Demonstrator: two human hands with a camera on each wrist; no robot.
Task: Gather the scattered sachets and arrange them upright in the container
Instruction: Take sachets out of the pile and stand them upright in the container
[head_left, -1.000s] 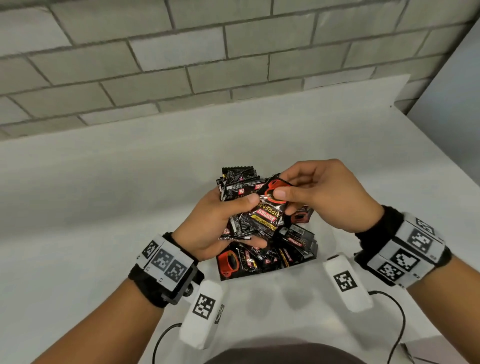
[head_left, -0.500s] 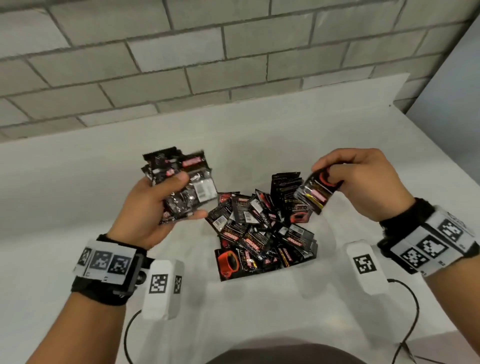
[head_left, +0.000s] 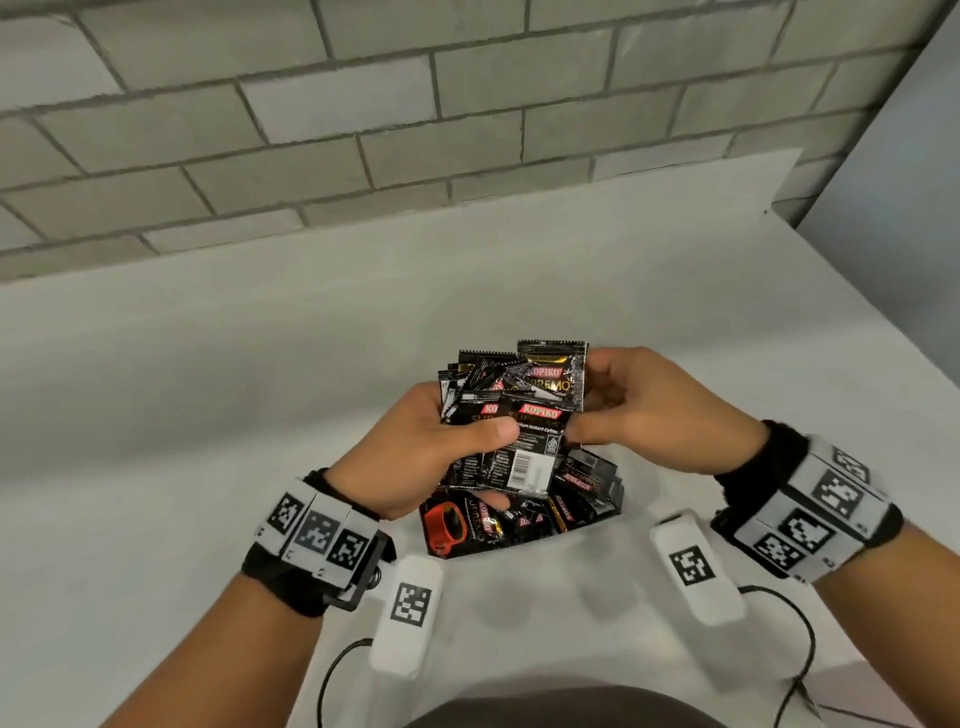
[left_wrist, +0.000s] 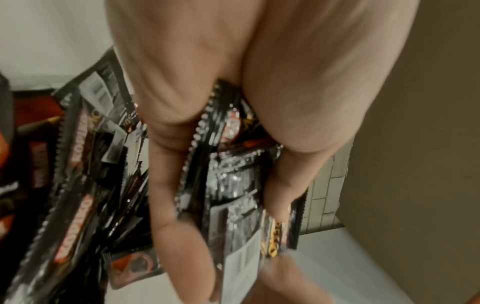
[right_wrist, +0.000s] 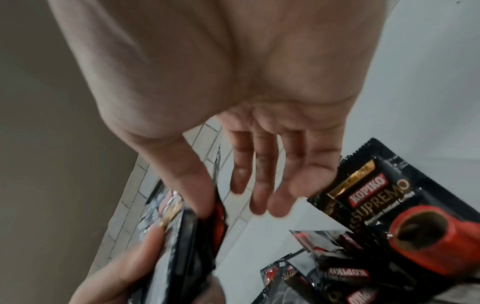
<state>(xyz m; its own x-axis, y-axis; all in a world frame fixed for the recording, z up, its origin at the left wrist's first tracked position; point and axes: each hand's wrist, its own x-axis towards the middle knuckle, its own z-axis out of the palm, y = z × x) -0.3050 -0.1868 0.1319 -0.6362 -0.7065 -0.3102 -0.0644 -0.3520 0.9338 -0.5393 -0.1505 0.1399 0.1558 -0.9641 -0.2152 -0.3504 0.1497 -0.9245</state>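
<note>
My left hand (head_left: 415, 452) grips a stack of black Kopiko sachets (head_left: 524, 426) upright, thumb across the front one and fingers behind. The left wrist view shows the stack (left_wrist: 233, 181) wedged between thumb and fingers of that hand (left_wrist: 182, 144). My right hand (head_left: 649, 410) is at the stack's right edge. In the right wrist view its thumb (right_wrist: 197, 195) touches the stack and its fingers are stretched out, apart from it. Below the hands a jumbled pile of sachets (head_left: 519, 519) lies in a white container (head_left: 524, 587), whose near wall cuts off the pile.
The white table (head_left: 208, 415) runs back to a grey brick wall (head_left: 363, 130). A grey panel (head_left: 909, 182) stands at the right. Thin black cables (head_left: 800, 649) trail from the wrist devices near the table's front edge.
The hands, apart half a second ago, have come together over the pile. The single sachet from my right hand now sits on the front of the left hand's stack.
</note>
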